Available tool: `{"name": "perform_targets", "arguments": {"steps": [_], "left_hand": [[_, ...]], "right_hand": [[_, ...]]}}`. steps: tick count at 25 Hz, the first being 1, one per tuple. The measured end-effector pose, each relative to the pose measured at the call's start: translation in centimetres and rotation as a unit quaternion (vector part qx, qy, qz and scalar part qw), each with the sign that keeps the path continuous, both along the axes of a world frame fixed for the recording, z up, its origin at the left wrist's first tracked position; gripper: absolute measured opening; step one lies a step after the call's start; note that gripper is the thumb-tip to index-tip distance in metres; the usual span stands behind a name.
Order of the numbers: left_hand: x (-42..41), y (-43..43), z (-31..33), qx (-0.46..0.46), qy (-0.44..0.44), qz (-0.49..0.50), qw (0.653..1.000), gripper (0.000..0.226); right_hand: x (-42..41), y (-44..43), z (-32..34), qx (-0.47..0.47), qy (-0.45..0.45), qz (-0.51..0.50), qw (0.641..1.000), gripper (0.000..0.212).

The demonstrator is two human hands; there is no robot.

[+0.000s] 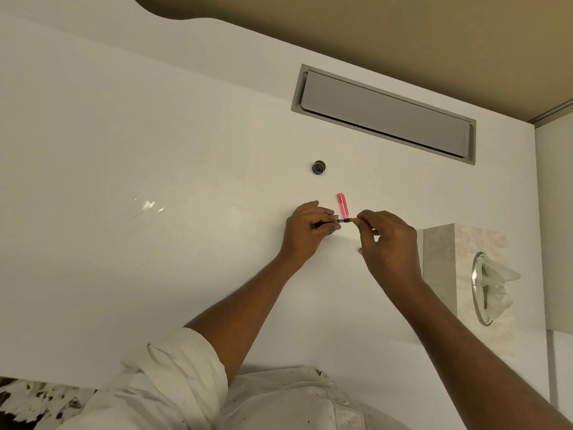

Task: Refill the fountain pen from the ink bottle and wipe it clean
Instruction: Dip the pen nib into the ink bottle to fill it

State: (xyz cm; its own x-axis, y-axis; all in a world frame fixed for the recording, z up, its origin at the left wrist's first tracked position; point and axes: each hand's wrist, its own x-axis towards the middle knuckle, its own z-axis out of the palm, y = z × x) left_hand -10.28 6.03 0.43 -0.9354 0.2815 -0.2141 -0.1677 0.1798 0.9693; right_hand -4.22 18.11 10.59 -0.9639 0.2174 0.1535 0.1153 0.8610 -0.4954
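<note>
At mid-desk [155,274], both hands meeting over the white top. Left hand [305,231] curled around a dark part of the pen [342,220], fingers closed on it, and under that palm something dark and round, mostly hidden; cannot tell what. Right hand [387,240] pinching the pen's pink right end, thumb and forefinger tips pressed together on it, other fingers loosely bent. Pen lying level between the two hands, raised just off the desk. Just beyond the hands, a pink cap [342,203] lying on the desk, apart from both. Farther off and slightly left, a small dark round lid or bottle [318,167] standing alone; too small to tell which. At the right edge, a pale tissue box [452,259] with a tissue [496,287] poking from its oval opening, near the right forearm. At the far side, a grey flap [384,114] set into the desk. Near edge: white shirt, left sleeve [179,367] rolled above the elbow.
</note>
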Motion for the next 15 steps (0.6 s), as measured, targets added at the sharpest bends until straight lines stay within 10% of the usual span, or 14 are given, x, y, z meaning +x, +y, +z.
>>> {"name": "perform_targets", "arguments": {"steps": [15], "left_hand": [[-0.05, -0.08, 0.29, 0.004, 0.002, -0.006, 1.000, 0.017]], "right_hand": [[-0.10, 0.04, 0.01, -0.013, 0.020, -0.004, 1.000, 0.012]]}}
